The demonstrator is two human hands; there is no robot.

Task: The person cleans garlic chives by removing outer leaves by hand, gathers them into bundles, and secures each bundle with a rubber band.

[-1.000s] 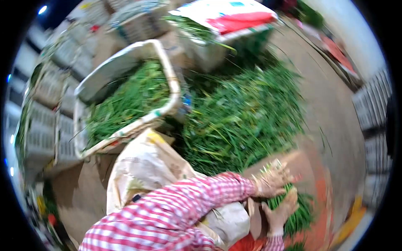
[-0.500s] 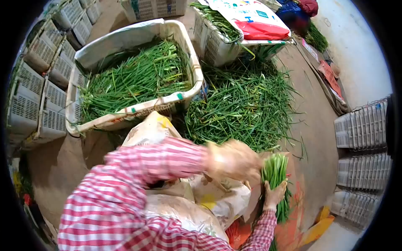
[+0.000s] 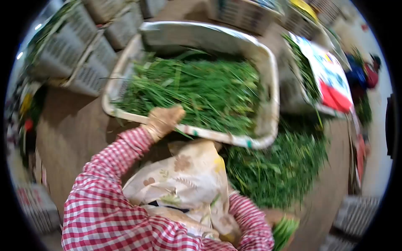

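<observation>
My left hand (image 3: 165, 120), in a pale glove, is over the near rim of a large white plastic crate (image 3: 273, 98). Its fingers look curled together, and whatever they may hold is hidden. Long green chives (image 3: 201, 90) fill much of the crate, some of their blades lying beside the hand. Low at the right, my right hand (image 3: 272, 216) is closed around a bunch of chives (image 3: 286, 230), partly hidden behind the checked sleeve. A patterned apron (image 3: 180, 175) covers my lap.
Loose chives (image 3: 276, 167) lie heaped on the floor right of the crate. Beyond them stands another crate of greens with a red and white bag (image 3: 333, 90) on top. Stacked crates (image 3: 69, 50) line the left, and more (image 3: 356, 215) stand at lower right.
My left hand has moved from beside the bunch across to the crate's near rim. The view has swung left. My right hand still holds the bunch, now lower in view.
</observation>
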